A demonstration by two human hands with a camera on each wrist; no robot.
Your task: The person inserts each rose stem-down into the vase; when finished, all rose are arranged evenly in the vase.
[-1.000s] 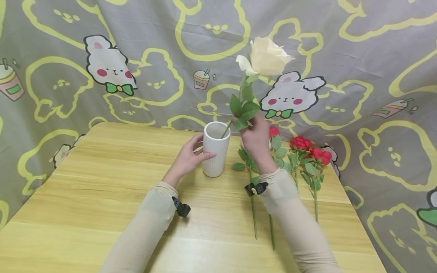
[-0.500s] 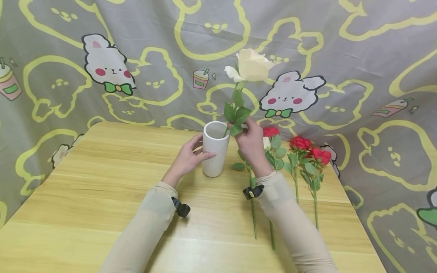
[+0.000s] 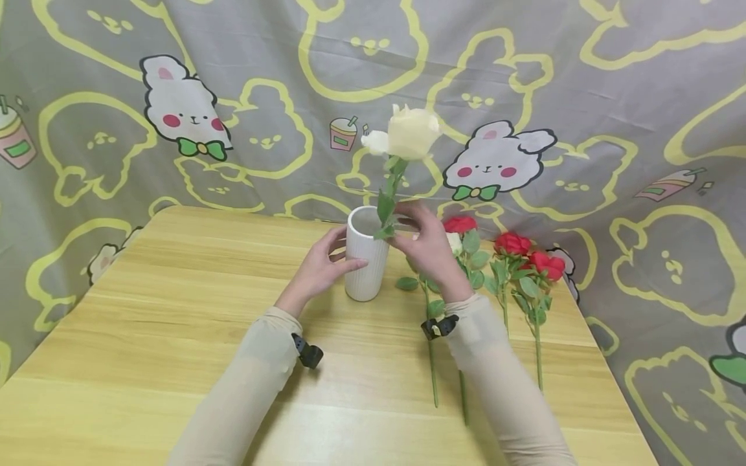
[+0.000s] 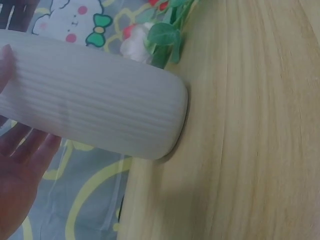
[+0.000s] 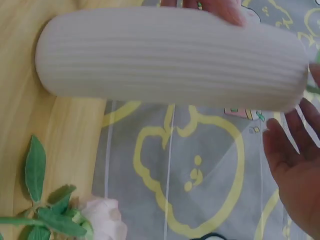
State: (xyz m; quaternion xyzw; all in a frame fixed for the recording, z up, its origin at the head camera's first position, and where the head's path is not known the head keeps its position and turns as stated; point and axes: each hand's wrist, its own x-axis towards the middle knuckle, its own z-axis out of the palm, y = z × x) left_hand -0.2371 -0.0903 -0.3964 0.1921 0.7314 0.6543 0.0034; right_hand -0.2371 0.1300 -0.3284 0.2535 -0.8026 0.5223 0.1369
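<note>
A ribbed white vase [image 3: 366, 268] stands upright on the wooden table. My left hand [image 3: 315, 268] holds it from the left, thumb across the front and fingers behind. A cream-white rose [image 3: 412, 133] rises from the vase, its stem inside and its lower leaves [image 3: 384, 217] at the rim. At the right of the rim is my right hand [image 3: 430, 249], its fingers loosely spread beside the leaves. The right wrist view shows those fingers [image 5: 280, 142] extended near the vase mouth, with no stem visibly pinched. The stem's lower end is hidden in the vase.
Right of the vase lie several more roses on the table [image 3: 175, 310], among them red roses [image 3: 513, 243] and a white rose [image 3: 454, 243], stems toward the front. A grey patterned curtain [image 3: 262, 39] hangs behind the table's back edge.
The cream-white rose has moved down and left, its stem deeper in the vase. My right hand has followed to the rim and its fingers have loosened. The left hand keeps its place on the vase.
</note>
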